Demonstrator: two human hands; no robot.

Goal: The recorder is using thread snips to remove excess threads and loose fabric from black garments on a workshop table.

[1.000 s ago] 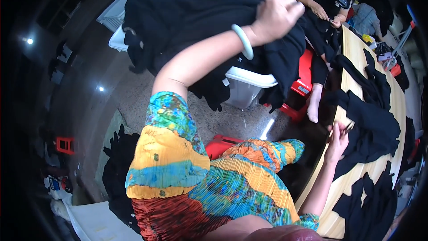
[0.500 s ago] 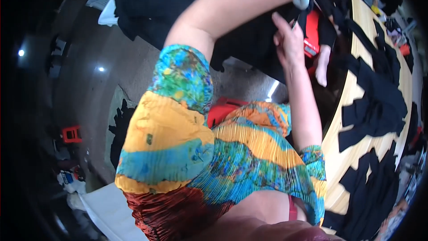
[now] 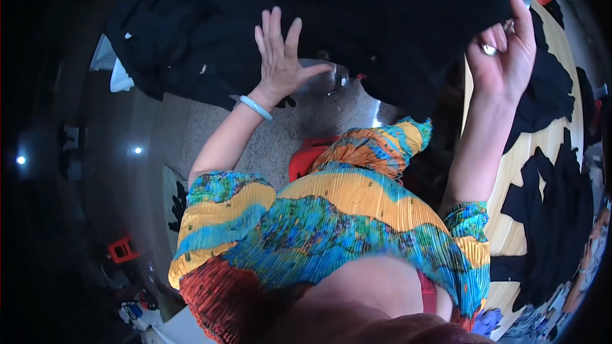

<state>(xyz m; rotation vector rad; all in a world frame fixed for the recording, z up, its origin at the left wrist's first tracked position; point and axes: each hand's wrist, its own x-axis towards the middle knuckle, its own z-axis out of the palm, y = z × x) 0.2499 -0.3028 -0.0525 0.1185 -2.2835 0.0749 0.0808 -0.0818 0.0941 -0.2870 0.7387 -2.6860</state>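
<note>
A large sheet of black cloth (image 3: 382,6) spreads across the upper part of the view, its lower edge hanging unevenly. Against its left half, my left hand (image 3: 280,60) is open with fingers spread; a pale bangle circles that wrist. At the cloth's right edge my right hand (image 3: 503,67) is raised. Its index finger points up beside the cloth while the other fingers curl inward. A small shiny metal piece (image 3: 489,50) shows at those curled fingers; whether it is a ring or a tool I cannot tell.
To the right stands a long pale wooden table (image 3: 507,236) with several black cloth pieces (image 3: 554,216) on it. A red stool (image 3: 306,158) is below the cloth, and a small red stool (image 3: 121,250) stands farther left. White material (image 3: 121,79) shows beneath the cloth's left end.
My left arm has come back from the upper right to the left, its hand now spread on the cloth. My right hand has moved right and up. The cloth now reaches farther right.
</note>
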